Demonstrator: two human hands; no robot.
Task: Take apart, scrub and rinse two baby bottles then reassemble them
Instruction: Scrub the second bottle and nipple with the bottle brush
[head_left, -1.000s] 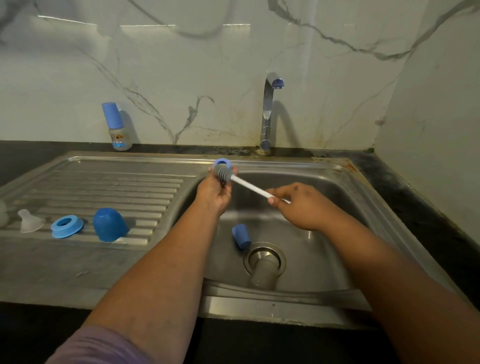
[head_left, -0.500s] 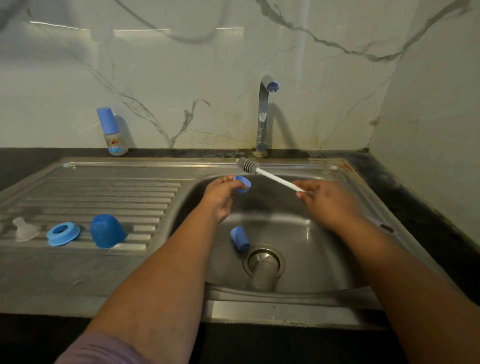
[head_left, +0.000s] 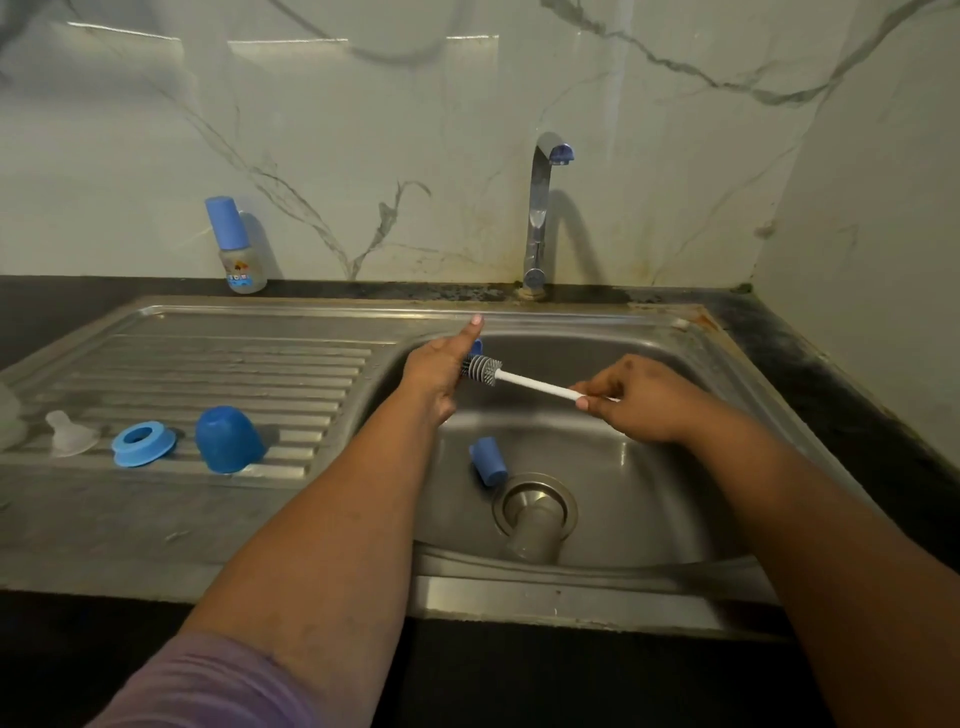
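My left hand (head_left: 439, 370) holds a small blue bottle ring (head_left: 476, 345) over the sink basin (head_left: 649, 483), mostly hidden behind the fingers. My right hand (head_left: 636, 397) pinches the white handle of a bottle brush (head_left: 511, 376); its grey bristle head touches the ring. A small blue cap (head_left: 487, 461) lies in the basin beside the drain (head_left: 535, 506). On the drainboard (head_left: 208, 358) sit a clear teat (head_left: 67, 440), a blue collar ring (head_left: 143, 442) and a blue dome cap (head_left: 228, 439). A small capped baby bottle (head_left: 236, 247) stands upright at the wall.
A chrome tap (head_left: 540, 208) rises behind the basin, with no water running. A marble backsplash runs behind the sink and a wall closes in on the right. Dark countertop (head_left: 831, 364) borders the sink. A clear object shows at the far left edge (head_left: 6, 415).
The brush head left the blue ring half a second ago and now touches it again. My left hand has turned, its thumb pointing up. The camera has shifted slightly.
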